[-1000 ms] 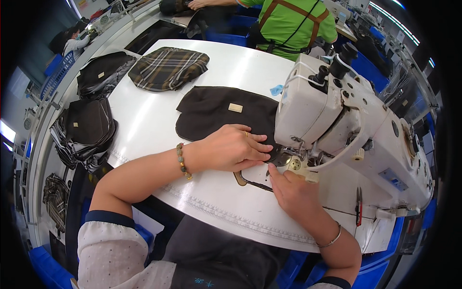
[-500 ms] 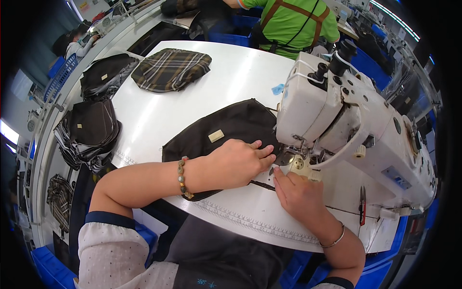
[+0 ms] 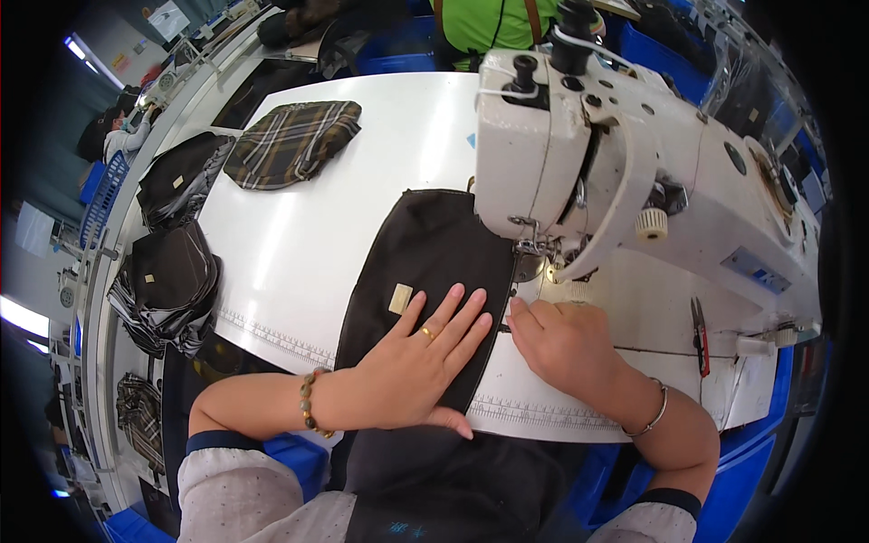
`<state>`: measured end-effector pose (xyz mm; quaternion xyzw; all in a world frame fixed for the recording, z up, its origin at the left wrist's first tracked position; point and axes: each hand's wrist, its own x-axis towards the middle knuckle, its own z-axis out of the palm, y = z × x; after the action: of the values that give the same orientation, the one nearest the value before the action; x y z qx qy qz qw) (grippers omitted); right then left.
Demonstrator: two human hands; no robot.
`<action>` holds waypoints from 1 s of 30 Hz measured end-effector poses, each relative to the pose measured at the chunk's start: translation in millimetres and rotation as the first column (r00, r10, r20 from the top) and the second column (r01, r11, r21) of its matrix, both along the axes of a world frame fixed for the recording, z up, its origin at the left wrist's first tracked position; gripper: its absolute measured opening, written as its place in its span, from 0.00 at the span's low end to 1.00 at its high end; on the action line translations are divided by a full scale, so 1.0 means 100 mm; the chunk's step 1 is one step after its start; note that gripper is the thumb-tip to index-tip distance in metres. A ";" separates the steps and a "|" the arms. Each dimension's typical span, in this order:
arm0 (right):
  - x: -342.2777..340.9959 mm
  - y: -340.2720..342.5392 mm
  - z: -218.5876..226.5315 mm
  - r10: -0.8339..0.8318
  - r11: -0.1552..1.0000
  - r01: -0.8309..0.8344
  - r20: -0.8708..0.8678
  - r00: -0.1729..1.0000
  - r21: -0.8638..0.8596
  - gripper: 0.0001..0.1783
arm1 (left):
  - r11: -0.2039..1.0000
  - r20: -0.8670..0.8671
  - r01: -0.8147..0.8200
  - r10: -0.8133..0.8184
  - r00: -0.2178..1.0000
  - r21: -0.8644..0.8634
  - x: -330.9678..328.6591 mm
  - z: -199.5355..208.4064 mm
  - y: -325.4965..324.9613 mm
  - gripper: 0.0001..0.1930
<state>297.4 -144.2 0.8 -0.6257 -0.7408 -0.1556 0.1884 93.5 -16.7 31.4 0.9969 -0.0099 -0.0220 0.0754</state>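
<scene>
A dark brown fabric piece [image 3: 434, 235] with a small cream label [image 3: 400, 300] lies on the white table, its right edge running under the needle area [image 3: 536, 253] of a white sewing machine [image 3: 527, 149]. My left hand [image 3: 407, 366] rests palm down on the cloth, fingers spread, just below and right of the label. Close in front of the needle, my right hand [image 3: 568, 348] has its fingers bent together at the fabric's right edge. Its fingertips appear to pinch that edge, partly hidden by the hand itself.
A folded plaid cloth piece [image 3: 294, 145] lies at the table's far left. Stacks of dark pieces [image 3: 167, 281] sit beyond the left edge. Red-handled snips [image 3: 700, 337] lie on the right. Across the table is a person in a green shirt [image 3: 484, 32].
The fabric has turned so its seam edge runs toward me. My left hand has moved back from the needle and spread flat. My right hand stays near the needle, slightly farther right.
</scene>
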 end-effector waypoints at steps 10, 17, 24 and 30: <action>-0.03 -0.02 -0.03 -0.002 1.000 0.003 0.021 1.000 -0.008 0.04 | 0.981 0.132 0.002 -0.028 0.991 0.192 -0.55 -0.21 -0.27 0.35; -0.31 -0.14 0.11 0.198 0.980 -0.199 -0.043 0.979 -0.007 0.06 | 0.999 0.462 0.048 -0.034 0.886 -0.018 -0.57 -0.20 -0.18 0.14; -0.49 -0.22 0.09 0.328 0.867 -0.399 0.262 0.907 0.297 0.06 | 0.990 0.528 0.073 0.001 0.849 -0.119 -0.47 -0.12 -0.24 0.13; -0.49 -0.24 0.09 0.339 0.840 -0.422 0.279 0.899 0.341 0.07 | 1.000 0.518 -0.001 -0.012 0.855 0.024 -0.52 -0.06 -0.31 0.08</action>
<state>248.6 -168.4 9.6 -0.3947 -0.8196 -0.3248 0.2589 41.7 -48.0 25.5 0.9668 -0.0324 0.2468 0.0581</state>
